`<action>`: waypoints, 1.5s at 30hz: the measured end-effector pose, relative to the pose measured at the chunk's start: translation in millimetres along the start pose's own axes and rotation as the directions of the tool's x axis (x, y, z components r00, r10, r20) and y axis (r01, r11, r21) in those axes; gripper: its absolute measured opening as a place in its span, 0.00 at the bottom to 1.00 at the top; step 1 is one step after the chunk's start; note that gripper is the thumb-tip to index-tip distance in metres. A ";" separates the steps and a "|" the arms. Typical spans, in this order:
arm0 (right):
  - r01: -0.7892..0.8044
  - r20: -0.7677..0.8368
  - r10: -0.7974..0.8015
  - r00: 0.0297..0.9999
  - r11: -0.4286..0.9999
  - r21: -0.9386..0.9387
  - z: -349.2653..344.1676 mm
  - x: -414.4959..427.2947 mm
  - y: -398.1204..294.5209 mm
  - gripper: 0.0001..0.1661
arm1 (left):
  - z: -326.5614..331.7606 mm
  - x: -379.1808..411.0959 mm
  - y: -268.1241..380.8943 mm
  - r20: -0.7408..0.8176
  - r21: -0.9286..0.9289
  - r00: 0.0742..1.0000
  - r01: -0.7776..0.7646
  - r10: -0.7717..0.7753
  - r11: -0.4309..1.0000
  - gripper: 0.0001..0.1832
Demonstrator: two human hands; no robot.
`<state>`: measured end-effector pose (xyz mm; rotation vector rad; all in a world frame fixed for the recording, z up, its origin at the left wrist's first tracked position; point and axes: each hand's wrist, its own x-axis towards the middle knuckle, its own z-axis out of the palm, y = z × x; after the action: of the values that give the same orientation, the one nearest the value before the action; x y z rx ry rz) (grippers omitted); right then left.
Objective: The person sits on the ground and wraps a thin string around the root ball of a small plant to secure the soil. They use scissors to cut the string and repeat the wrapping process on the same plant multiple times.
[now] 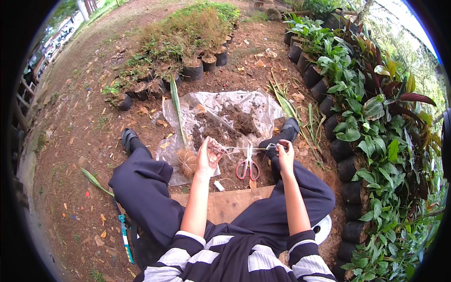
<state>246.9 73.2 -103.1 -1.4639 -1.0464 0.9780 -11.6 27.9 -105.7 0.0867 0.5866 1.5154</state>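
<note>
A tangled pale thread (232,147) stretches between my two hands above the plastic sheet (225,100). Strands of it lie bunched across the fingers of my left hand (209,157), whose palm is turned up. At the other end, my right hand (286,154) pinches a looped part of the thread between its fingertips. Scissors with red and grey handles (248,168) lie below the thread, blades pointing away from me. Just left of my left hand sits a brown fibre ball wound with thread (187,163). A white thread spool (218,185) rests on the ground near my left wrist.
Dark soil and fibre (243,121) lie on the sheet beside a long snake plant leaf (177,109). More cut leaves (287,102) are at right. Black-bagged plants (193,72) stand ahead; others (341,146) line the right. A teal-handled tool (125,239) lies at left.
</note>
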 end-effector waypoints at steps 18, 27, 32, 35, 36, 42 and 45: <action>-0.550 0.687 0.147 0.712 0.725 0.415 38.5 -28.6 -53.5 0.05 | 27.4 -12.5 -15.1 0.061 0.049 0.980 0.189 -0.191 0.981 0.17; -0.328 0.329 0.196 0.924 0.847 0.418 -20.2 14.6 -21.9 0.07 | 18.4 -8.4 -7.6 0.118 0.140 0.993 -0.047 0.031 0.989 0.16; 0.068 0.154 -0.044 0.987 0.986 -0.153 -19.1 2.6 -28.9 0.25 | 32.7 -15.1 -11.6 0.184 0.335 0.982 -0.094 0.032 0.938 0.21; 0.380 0.288 -0.313 0.905 0.899 -0.217 -5.7 -10.4 -39.4 0.18 | 37.2 -16.3 -15.7 0.210 0.437 0.977 -0.130 0.040 0.890 0.23; 0.377 0.320 -0.305 0.897 0.906 -0.194 2.8 -16.4 -46.5 0.15 | 35.1 -15.4 -16.7 0.211 0.452 0.977 -0.134 0.041 0.882 0.23; 0.578 0.477 -0.445 0.758 0.798 -0.173 41.4 -42.1 -76.1 0.09 | 42.6 -18.4 -25.5 0.252 0.552 0.964 -0.213 0.083 0.806 0.22; 0.626 0.471 -0.479 0.741 0.747 -0.225 48.4 -43.3 -77.5 0.09 | 43.2 -19.2 -24.9 0.240 0.635 0.965 -0.238 0.105 0.735 0.22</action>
<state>180.1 51.4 -30.5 -1.1239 -1.9280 0.6410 29.8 20.6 -72.8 0.8537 0.9622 1.3875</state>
